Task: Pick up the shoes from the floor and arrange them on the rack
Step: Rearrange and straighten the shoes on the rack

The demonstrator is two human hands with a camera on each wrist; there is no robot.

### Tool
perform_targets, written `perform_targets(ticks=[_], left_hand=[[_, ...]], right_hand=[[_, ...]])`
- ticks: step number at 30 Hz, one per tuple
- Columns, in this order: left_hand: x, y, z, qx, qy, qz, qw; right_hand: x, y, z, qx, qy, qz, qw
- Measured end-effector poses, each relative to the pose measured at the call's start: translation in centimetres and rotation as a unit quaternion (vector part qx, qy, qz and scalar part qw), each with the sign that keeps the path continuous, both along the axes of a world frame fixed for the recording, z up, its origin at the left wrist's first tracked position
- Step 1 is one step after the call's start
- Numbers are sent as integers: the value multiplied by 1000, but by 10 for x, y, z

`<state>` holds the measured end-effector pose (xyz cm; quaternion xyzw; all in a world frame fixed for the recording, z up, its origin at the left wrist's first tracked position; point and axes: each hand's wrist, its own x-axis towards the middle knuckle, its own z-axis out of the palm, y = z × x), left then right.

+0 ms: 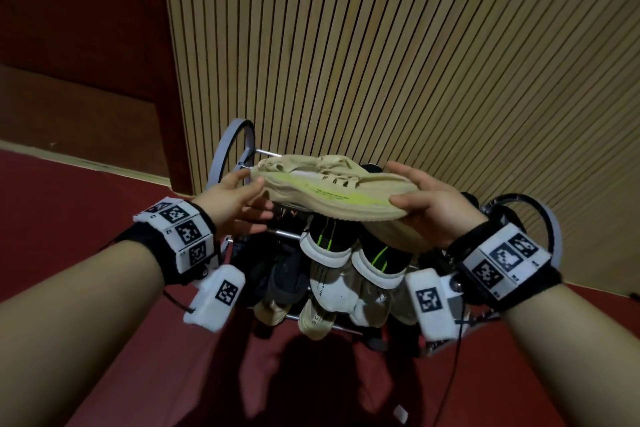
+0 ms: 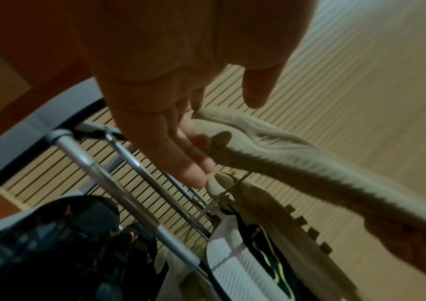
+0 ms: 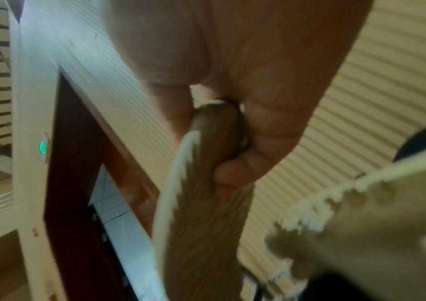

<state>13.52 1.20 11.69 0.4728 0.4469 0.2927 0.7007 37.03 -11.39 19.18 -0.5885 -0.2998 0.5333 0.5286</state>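
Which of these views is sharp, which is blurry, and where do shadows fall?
Head view: sharpest though dim, with wide-angle bending at the edges and a dark shadow on the floor below the rack. Left wrist view: dim, the shoe and left hand soft. Right wrist view: most smeared, the right hand and the shoe's sole streaked by motion blur.

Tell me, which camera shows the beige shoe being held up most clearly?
The head view: the whole beige shoe shows side-on between the left hand and right hand. The left wrist view shows only its sole edge and heel; the right wrist view shows a blurred toe end.
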Motion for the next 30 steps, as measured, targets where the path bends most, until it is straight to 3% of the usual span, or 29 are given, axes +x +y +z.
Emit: perform_targets(ticks=[4,8,10,13,15,18,20,23,30], left_hand=[[2,1,10,26,20,-7,999],[2,1,19,-1,-26,-37,999],[2,-1,22,-2,-25,-83,996],[9,-3,26,-16,-53,-111,992],[19,-7,28,-20,-81,-112,990],[37,-15,34,-20,-117,-94,988],[54,-20,38,-23,-135,-79,987],[79,-29,42,-30,-144,-72,986],[123,-52,54,9,-118,-96,988]], right_hand=[[22,-1,17,43,-75,38,996],[39,-6,30,78,-92,60,991],[46,-7,31,98,-91,36,990],[56,-5,22,122,-85,-64,987],[59,-5,14,136,-48,-130,981],[60,-9,6,168,84,-198,962],[54,-16,0,142,95,-170,970],[41,-21,-17,91,33,-79,992],[65,-16,-19,133,124,-114,977]])
